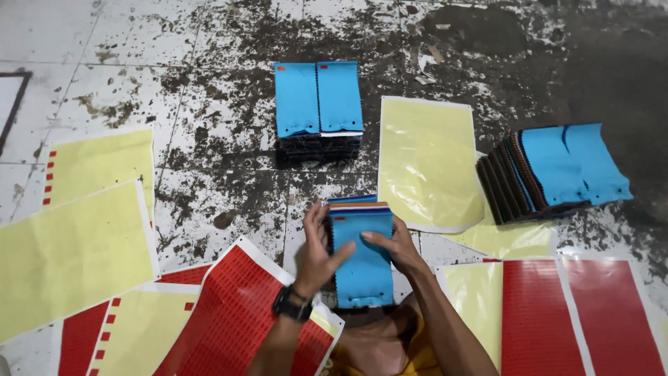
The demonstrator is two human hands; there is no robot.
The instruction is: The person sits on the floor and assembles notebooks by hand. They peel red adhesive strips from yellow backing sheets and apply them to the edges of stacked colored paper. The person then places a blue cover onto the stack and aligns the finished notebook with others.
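Observation:
Both my hands grip a small stack of fabric swatches [362, 261] with a blue one on top, low in the middle of the view. My left hand [316, 254], with a black watch on its wrist, clasps the stack's left side, thumb across the blue face. My right hand [396, 245] holds the right edge, fingers laid over the top swatch. Dark and orange layers show at the stack's upper edge.
A pile of swatches with two blue ones on top [319, 104] lies ahead on the stained tiled floor [209, 83]. Another fanned pile [553, 170] sits at the right. Yellow sheets [428, 163] and red printed sheets [233, 317] lie spread around me.

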